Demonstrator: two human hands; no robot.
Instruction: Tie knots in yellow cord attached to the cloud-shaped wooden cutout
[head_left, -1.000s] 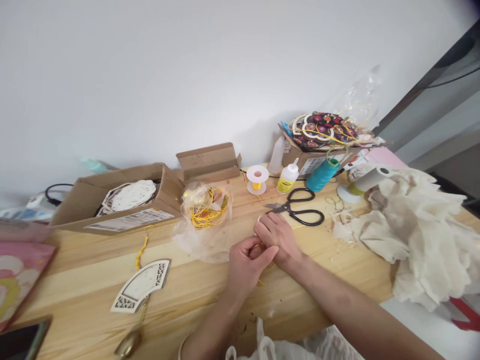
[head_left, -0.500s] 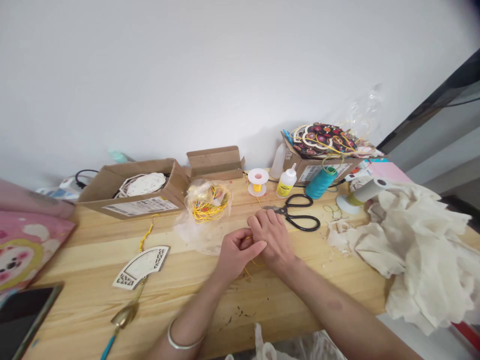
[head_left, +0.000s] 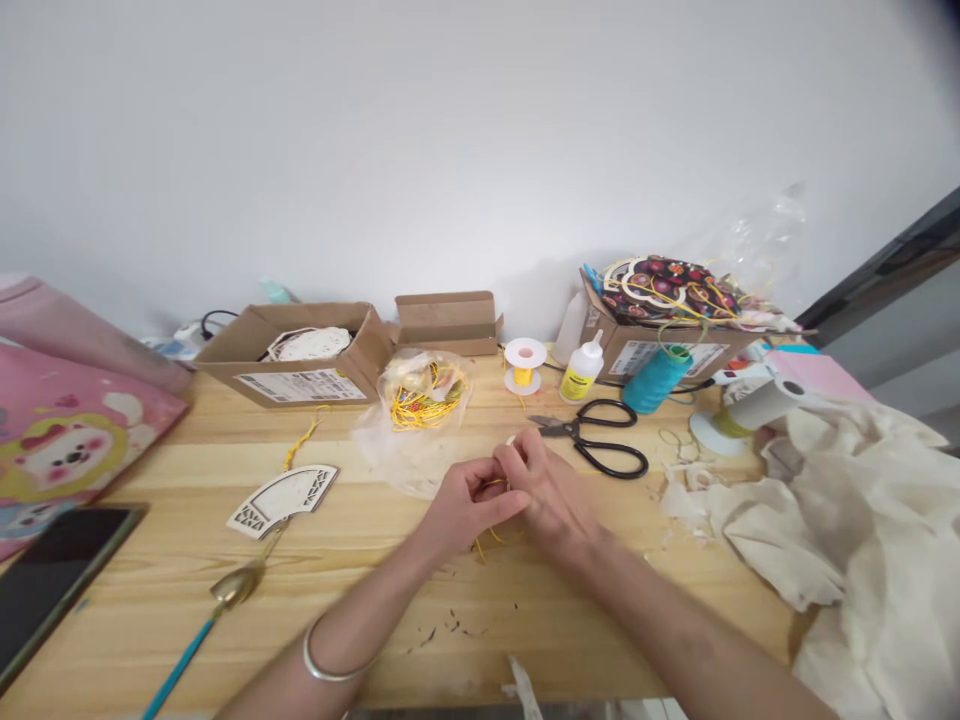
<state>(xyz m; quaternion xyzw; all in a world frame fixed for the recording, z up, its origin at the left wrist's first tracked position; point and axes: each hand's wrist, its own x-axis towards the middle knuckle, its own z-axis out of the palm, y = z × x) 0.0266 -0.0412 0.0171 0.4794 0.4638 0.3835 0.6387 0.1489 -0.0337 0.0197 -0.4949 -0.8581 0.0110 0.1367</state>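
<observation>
My left hand (head_left: 474,500) and my right hand (head_left: 544,492) meet over the middle of the wooden table, fingers bent and pinched together. Between them runs a thin yellow cord (head_left: 480,547), its loose ends hanging below the fingers toward the tabletop. The exact grip is hidden by the knuckles. Just beyond my right hand lie black-handled scissors (head_left: 576,428), blades pointing left. A fan-shaped white piece with cut-out corners (head_left: 285,500) lies to the left, a twisted yellow cord (head_left: 304,440) at its top. Touching its lower edge is a gold spoon with a blue handle (head_left: 236,588).
Along the back stand a cardboard box (head_left: 300,385), a plastic bag of yellow cords (head_left: 427,395), a white spool (head_left: 524,365), a glue bottle (head_left: 582,370), teal thread (head_left: 658,380) and a filled box (head_left: 675,340). Cream cloth (head_left: 862,510) lies right, a phone (head_left: 60,570) left.
The view has shifted slightly, showing more of the pink bag and phone at left. My hands stay together on the yellow cord; the right fingers have lifted and curled more.
</observation>
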